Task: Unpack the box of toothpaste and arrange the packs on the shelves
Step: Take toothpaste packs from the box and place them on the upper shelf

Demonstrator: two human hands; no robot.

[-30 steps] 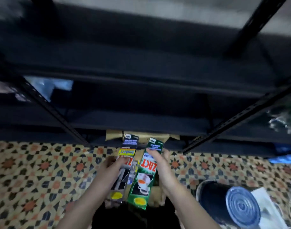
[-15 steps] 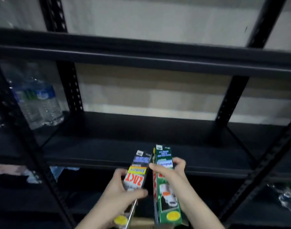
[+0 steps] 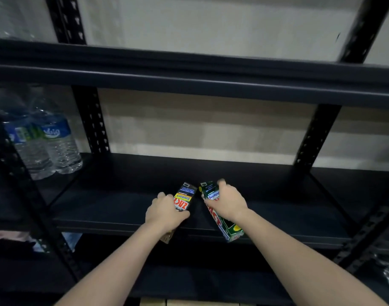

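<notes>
The left hand grasps a black cardboard toothpaste pack; the right hand grasps a green one. Both lie lengthwise over the front edge of the black metal shelf, probably to slide in side by side.

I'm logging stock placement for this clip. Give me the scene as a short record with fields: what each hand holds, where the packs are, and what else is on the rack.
left hand: left hand grips the black pack
right hand: right hand grips the green pack
pack position: both over the middle shelf, near ends past its front edge
pack contact with shelf: cannot tell
pack spacing: side by side, a gap between
other stock: water bottles in the bay to the left
</notes>
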